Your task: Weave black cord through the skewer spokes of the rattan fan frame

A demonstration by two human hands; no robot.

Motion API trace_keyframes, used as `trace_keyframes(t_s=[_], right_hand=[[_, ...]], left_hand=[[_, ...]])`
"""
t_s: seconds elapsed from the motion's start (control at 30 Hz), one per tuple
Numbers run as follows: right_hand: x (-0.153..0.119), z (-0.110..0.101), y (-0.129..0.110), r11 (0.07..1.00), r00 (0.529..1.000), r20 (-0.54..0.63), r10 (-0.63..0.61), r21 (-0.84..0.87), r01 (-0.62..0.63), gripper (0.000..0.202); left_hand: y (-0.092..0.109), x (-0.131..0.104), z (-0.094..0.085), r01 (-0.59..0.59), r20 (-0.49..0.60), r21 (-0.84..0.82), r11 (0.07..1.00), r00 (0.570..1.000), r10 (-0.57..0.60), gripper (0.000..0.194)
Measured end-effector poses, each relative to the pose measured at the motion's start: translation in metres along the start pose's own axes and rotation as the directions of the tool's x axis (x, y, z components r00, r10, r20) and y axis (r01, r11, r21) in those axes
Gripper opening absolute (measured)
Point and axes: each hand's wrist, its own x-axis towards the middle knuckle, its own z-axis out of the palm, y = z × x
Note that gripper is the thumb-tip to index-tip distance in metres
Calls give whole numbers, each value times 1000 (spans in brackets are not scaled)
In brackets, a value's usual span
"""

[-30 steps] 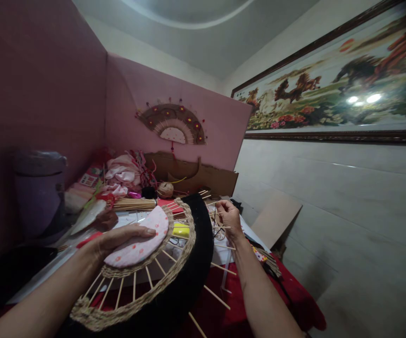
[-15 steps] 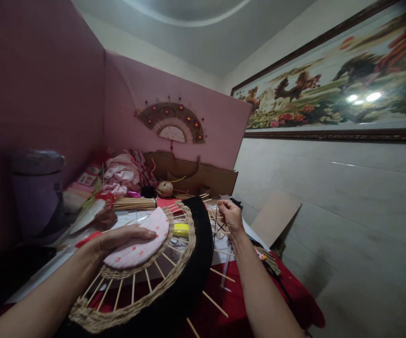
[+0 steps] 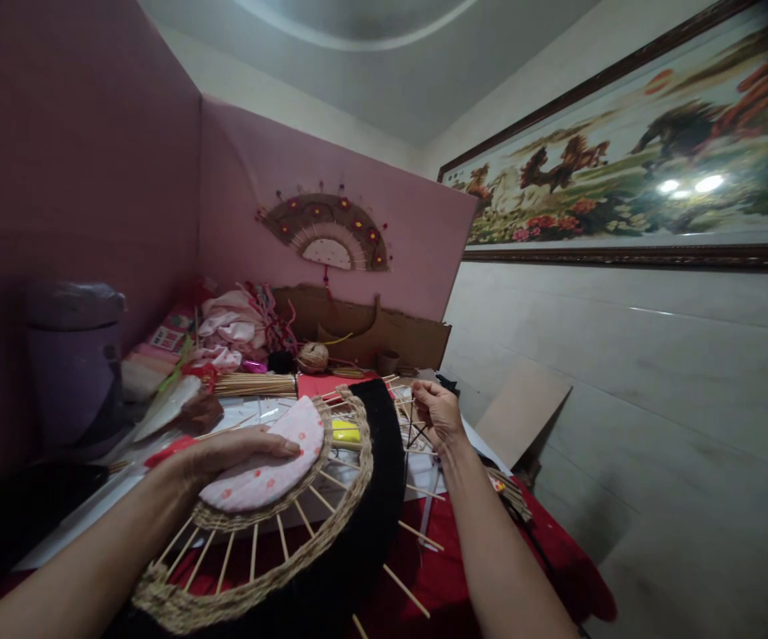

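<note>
My left hand (image 3: 243, 448) grips a half-round fan (image 3: 350, 524) by its padded pink centre (image 3: 270, 470), which has small orange-red spots. The thumb lies on top; the other fingers are hidden beneath. Thin wooden sticks spread out from the centre through a band of tan twine (image 3: 277, 577) and a wide black band (image 3: 387, 453), their tips sticking out past it. Right of the fan's upper end, my right hand (image 3: 438, 413) pinches a black thread (image 3: 411, 422), which runs down among the stick tips.
A finished fan (image 3: 327, 232) hangs on the pink board behind. Below it lie a twine ball (image 3: 312, 357), wooden sticks (image 3: 254, 384) and pink cloth (image 3: 230, 324). A purple container (image 3: 74, 373) stands left. Red cloth (image 3: 563, 550) covers the table; a board (image 3: 523, 413) leans on the right wall.
The fan has tipped slightly, its upper edge a little lower. My right hand still pinches the thread at nearly the same place, and the left keeps its hold.
</note>
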Motion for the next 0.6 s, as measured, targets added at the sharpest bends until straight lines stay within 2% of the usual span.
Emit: trace_keyframes(t_s=[0.07,0.3,0.4,0.5,0.6], right_hand=[[-1,1,-2,1000,1000,6,-20,-6,20,34],[-5,6,-5,994,996,-3,-85,-74,84,27],[-7,8,-6,984,988,-10,-156,-85,154,23],[-12,12,-8,966,970,63,-235,-101,240,18],[-15,14,-10,958,957,134,-256,-97,269,14]], left_hand=[[-2,3,-3,27,78,4,1000,997,-28,27],[-3,7,-6,-3,70,24,1000,998,1,23],[-2,5,-3,0,41,38,999,999,-2,20],[0,4,0,1,13,41,999,1000,-1,16],[0,3,1,-3,21,46,999,1000,2,17]])
